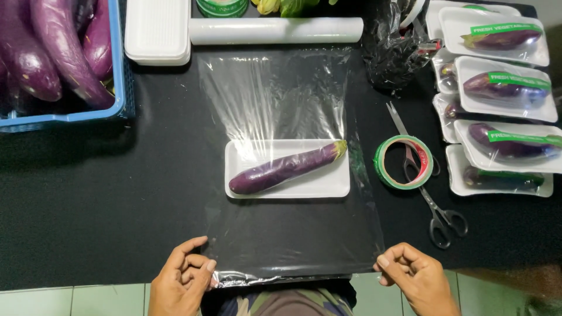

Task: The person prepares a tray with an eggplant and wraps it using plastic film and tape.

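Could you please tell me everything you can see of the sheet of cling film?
The cling film is a thin, clear, slightly wrinkled plastic sheet, spread flat on the black table and not cut from its roll at the far edge. A white foam tray holding one purple eggplant rests on its middle. The left hand and right hand each pinch a near corner.

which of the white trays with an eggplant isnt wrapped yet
The tray in the middle of the table, lying on the spread cling film with its eggplant bare. The trays stacked at the right are already film-covered and carry green labels.
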